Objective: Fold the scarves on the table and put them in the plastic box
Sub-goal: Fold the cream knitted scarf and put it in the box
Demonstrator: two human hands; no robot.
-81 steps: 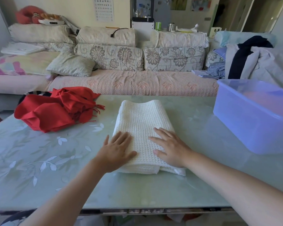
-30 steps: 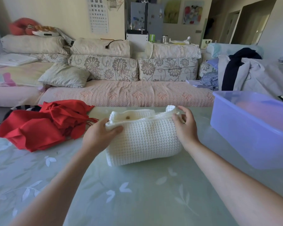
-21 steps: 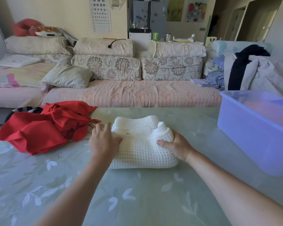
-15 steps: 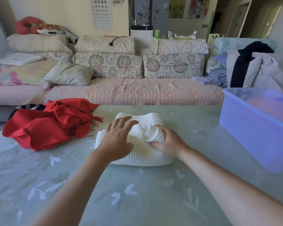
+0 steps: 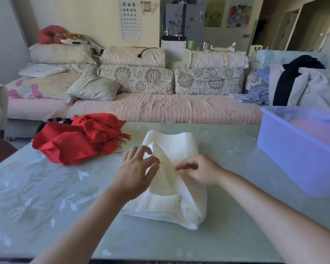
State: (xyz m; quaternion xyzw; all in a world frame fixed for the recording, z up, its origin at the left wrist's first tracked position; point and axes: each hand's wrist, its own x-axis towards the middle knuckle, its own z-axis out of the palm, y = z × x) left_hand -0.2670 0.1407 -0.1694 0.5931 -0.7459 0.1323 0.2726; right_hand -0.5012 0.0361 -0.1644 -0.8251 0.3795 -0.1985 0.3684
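A white knitted scarf (image 5: 172,147) lies folded on the table (image 5: 46,199) in the middle, with one layer standing up as a ridge between my hands. My right hand (image 5: 201,173) pinches that raised layer from the right side. My left hand (image 5: 136,173) hovers at the ridge's far end with its fingers spread and loosely curved, touching the fabric. A crumpled red scarf (image 5: 72,143) with a fringe lies at the table's far left. The translucent blue plastic box (image 5: 293,157) stands open at the right, apart from both hands.
A sofa (image 5: 160,109) with cushions runs along the far side of the table. Clothes (image 5: 297,82) are piled at its right end behind the box. A dark striped item (image 5: 43,124) peeks out behind the red scarf.
The white scarf went from flat under my palms to folded over. Now one layer is lifted into a ridge: my right hand has shifted onto it and my left hand has opened beside it.
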